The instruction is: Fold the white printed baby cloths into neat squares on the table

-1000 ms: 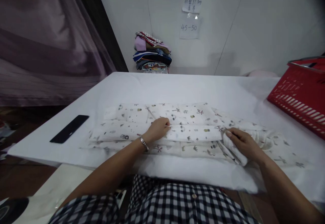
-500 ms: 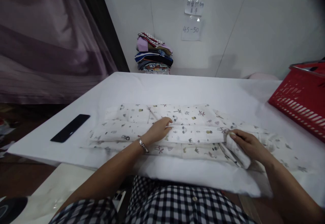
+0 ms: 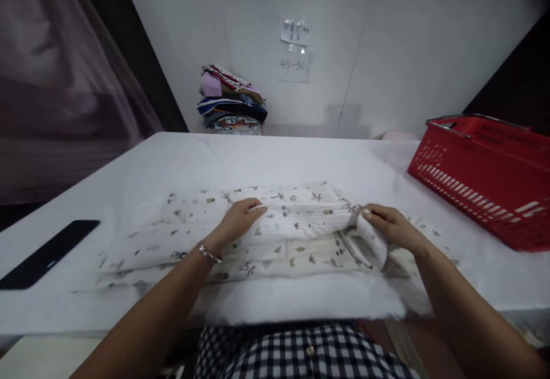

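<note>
A white cloth (image 3: 307, 253) printed with small plants and palm trees lies in layered folds along the near side of the table. My left hand (image 3: 240, 218), with a bracelet at its wrist, pinches the cloth's upper fold near the middle. Farther right, my right hand (image 3: 389, 224) grips the same fold between thumb and fingers. Between the two hands the fold is stretched and lifted a little, and a loose flap hangs below my right fingers. Part of the cloth is hidden beneath my left forearm.
The table has a white cover (image 3: 275, 158). A black flat slab (image 3: 47, 256) lies at the left and a red plastic basket (image 3: 481, 178) stands at the right. Behind the far edge are a stack of folded fabrics (image 3: 232, 104) and a wall with paper signs (image 3: 294, 66).
Both hands have raised the cloth's fold slightly, pulling it taut between them. The camera view has turned right, bringing more of the red basket into sight.
</note>
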A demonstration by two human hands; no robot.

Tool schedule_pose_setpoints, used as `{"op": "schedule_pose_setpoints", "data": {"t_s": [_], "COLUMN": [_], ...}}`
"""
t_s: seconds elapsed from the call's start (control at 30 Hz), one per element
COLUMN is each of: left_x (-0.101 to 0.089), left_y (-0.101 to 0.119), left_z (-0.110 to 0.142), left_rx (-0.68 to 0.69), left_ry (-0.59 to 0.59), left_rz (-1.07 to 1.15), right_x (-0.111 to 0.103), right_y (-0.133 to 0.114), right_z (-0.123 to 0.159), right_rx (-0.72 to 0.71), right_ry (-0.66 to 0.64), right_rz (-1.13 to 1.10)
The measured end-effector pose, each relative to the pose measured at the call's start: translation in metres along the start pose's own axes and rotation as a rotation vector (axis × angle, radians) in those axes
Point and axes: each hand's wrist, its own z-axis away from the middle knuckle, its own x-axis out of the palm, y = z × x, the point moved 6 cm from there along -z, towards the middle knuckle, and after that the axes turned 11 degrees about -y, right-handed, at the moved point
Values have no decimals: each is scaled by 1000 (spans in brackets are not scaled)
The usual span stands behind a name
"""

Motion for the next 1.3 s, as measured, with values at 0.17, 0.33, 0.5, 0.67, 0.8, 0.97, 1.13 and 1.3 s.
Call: {"op": "schedule_pose_setpoints", "data": {"t_s": [0.17,0.33,0.5,0.67,0.8,0.97,1.13,1.3], "left_x": [3,9,11,10,8,10,11,-10], "left_y": [-18,-29,-28,-25,-11,15,13,-12], "left_z": [-17,-22,-21,-22,-16,-1,9,25], "left_rx": [-79,-131,-135,-133,-38,115,104,29], "left_ry": [27,39,44,43,52,44,-41,-127], "left_rz": [-110,-94,-43,-42,-43,-112,-197,-203], "right_x": [6,-2,-10,32,76,117,132,129], "right_y": [3,6,-32,-67,-69,-69,-65,-67], "right_z": [-34,-49,-44,-67,-97,-119,-125,-112], "right_rx": [-28,-5,-6,-102,-125,-255,-313,-255], "right_ry": [-46,41,116,-121,-282,-405,-457,-448], "right_rz": [64,154,90,76,127,187,212,199]}}
